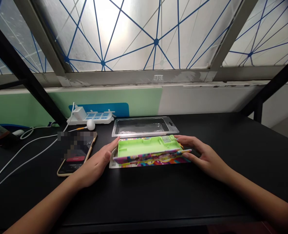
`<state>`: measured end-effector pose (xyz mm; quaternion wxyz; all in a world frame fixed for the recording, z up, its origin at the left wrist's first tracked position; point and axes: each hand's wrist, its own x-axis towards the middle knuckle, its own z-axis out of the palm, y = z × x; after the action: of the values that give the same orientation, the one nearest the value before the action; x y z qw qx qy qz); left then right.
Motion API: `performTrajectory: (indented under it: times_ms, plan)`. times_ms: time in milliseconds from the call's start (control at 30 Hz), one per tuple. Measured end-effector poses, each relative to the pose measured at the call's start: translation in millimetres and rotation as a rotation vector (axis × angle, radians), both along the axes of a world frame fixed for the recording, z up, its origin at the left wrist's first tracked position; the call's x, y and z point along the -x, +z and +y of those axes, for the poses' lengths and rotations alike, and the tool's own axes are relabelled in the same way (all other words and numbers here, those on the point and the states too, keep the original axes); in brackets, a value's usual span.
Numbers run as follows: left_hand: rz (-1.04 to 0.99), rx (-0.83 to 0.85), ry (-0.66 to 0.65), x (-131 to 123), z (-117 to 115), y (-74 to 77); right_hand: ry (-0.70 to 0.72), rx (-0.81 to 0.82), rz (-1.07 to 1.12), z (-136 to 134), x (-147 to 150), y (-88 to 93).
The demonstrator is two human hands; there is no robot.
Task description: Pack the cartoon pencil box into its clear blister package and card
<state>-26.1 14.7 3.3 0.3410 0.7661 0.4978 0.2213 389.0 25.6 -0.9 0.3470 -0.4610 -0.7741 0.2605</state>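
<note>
A light-green plastic pencil case (144, 147) lies with its inner tray facing up. Its lid with a colourful printed face (148, 156) stands tilted along the near side. Beneath them is a brightly printed backing card (156, 163). My left hand (98, 162) is at the case's left end, fingertips at the far corner and thumb bent near its side. At the right end, my right hand (204, 156) has its fingers behind the case and its thumb at the lid's edge. Behind the case sits a clear plastic blister shell (144, 134).
A phone (73, 165) in a tan case lies left of my left hand. A white power strip (97, 117) with a plugged-in charger stands by the wall. White cable (24, 152) loops across the black desk (144, 198). A dark bottle-like object (0, 135) lies far left.
</note>
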Motion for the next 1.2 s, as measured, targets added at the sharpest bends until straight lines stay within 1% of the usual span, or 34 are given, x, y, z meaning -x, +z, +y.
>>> performTrajectory:
  times_ms: [67, 100, 167, 267, 333, 433, 500, 567, 667, 733, 767, 833, 900, 1000, 1100, 1200]
  plan:
    - [-0.048, 0.003, 0.002, -0.4, 0.2, 0.2, -0.032, 0.002, 0.04, 1.8, 1.9, -0.9]
    - [-0.064, 0.003, 0.003, -1.1, 0.5, 0.5, -0.05, 0.005, 0.024, 2.2, 2.9, -1.7]
    - [-0.072, -0.007, -0.002, -3.2, 1.0, 1.1, -0.08, 0.018, -0.062, 1.9, 4.2, -3.6]
    - [-0.016, -0.05, -0.022, -6.8, 1.2, 1.5, -0.051, 0.034, -0.21, 0.6, 3.6, -7.3]
    - [0.052, -0.078, -0.012, -8.6, 0.0, 0.9, -0.033, -0.006, -0.266, -0.3, 1.7, -10.6]
    - [0.105, -0.129, 0.026, -10.3, -4.1, -1.1, -0.085, -0.104, -0.306, -2.5, -1.6, -15.4]
    - [0.082, -0.192, 0.041, -12.7, -6.9, -1.2, -0.121, -0.147, -0.304, -4.3, -2.0, -15.9]
    - [0.032, -0.27, 0.072, -18.2, -6.6, 2.2, -0.143, -0.175, -0.272, -4.1, 0.5, -11.8]
    - [-0.003, -0.348, 0.165, -33.2, 6.8, 15.2, -0.175, -0.215, -0.2, 6.1, 10.0, 3.2]
    - [0.04, -0.379, 0.203, -44.4, 25.7, 25.0, -0.213, -0.232, -0.166, 22.0, 18.4, 14.9]
    - [0.059, -0.395, 0.203, -49.1, 36.9, 28.6, -0.23, -0.244, -0.152, 32.2, 22.6, 19.5]
    - [0.094, -0.426, 0.195, -55.6, 58.9, 31.0, -0.234, -0.27, -0.12, 54.3, 30.1, 23.9]
    - [0.129, -0.403, 0.206, -57.6, 75.9, 27.3, -0.214, -0.292, -0.076, 73.9, 35.9, 20.7]
    - [0.215, -0.344, 0.218, -54.7, 87.0, 17.0, -0.182, -0.252, -0.052, 89.6, 40.6, 7.5]
    - [0.257, -0.33, 0.206, -49.7, 86.1, 10.5, -0.174, -0.207, -0.109, 90.0, 40.7, -4.0]
    - [0.271, -0.337, 0.2, -47.3, 83.0, 7.7, -0.127, -0.268, -0.18, 87.2, 37.5, -9.0]
